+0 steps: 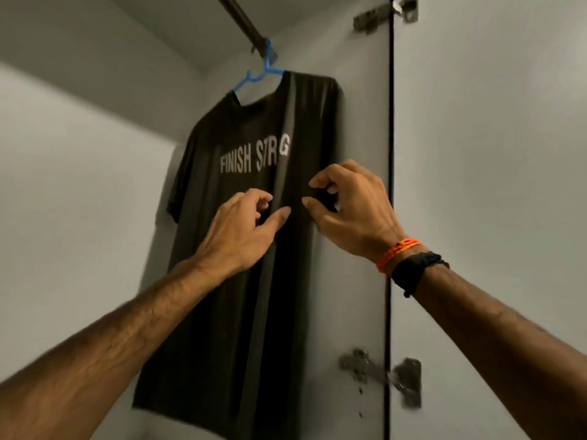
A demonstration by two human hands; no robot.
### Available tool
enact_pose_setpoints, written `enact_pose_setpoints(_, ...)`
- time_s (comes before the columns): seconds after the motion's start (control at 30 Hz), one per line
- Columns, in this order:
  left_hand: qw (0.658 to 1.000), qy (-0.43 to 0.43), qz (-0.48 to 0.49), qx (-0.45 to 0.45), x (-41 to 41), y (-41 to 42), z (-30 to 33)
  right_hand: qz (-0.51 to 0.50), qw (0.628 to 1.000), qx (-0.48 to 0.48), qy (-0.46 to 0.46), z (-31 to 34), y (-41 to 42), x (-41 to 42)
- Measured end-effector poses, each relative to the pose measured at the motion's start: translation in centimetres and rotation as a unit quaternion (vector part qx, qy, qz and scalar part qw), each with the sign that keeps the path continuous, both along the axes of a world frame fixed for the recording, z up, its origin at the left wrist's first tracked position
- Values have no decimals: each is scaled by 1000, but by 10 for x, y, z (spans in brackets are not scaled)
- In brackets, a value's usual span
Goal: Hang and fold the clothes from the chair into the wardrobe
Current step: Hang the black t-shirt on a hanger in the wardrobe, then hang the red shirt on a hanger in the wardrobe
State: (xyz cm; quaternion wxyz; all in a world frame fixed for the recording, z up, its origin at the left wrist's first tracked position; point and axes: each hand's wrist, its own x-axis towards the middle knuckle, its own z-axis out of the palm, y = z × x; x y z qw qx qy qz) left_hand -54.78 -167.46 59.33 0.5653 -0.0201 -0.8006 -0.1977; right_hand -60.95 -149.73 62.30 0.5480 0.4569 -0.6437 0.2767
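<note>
Dark olive cotton T-shirt (241,217) on blue plastic hanger (260,74): soft, light; left hand (244,230) and right hand (352,208) loosely curled at a mid-chest fold, grip uncertain; best taken at the shoulders

Head view, close, angled upward into wardrobe (95,185) interior.

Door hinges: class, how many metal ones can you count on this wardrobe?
2. One hinge sits at the top of the door edge; the other hinge sits lower down. More may lie outside the frame.
</note>
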Motion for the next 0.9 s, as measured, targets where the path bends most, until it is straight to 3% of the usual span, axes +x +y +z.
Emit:
enact_pose_setpoints(0.27, 988, -101, -119, 20, 8, 168, -128, -73, 988, 7, -133, -153, 187, 38)
enact_pose_setpoints(0.5, 937, -235, -247, 76, 8, 382, -256, -160, 947, -15, -277, -292, 395, 77)
enact_pose_setpoints(0.73, 838, -394, -373, 64, 6, 609, -376, -268, 869, -68, -410, -416, 598, 124)
enact_pose_setpoints(0.9, 769, -468, -434, 31, -1, 741, -458, -339, 789, -138, -493, -499, 717, 145)
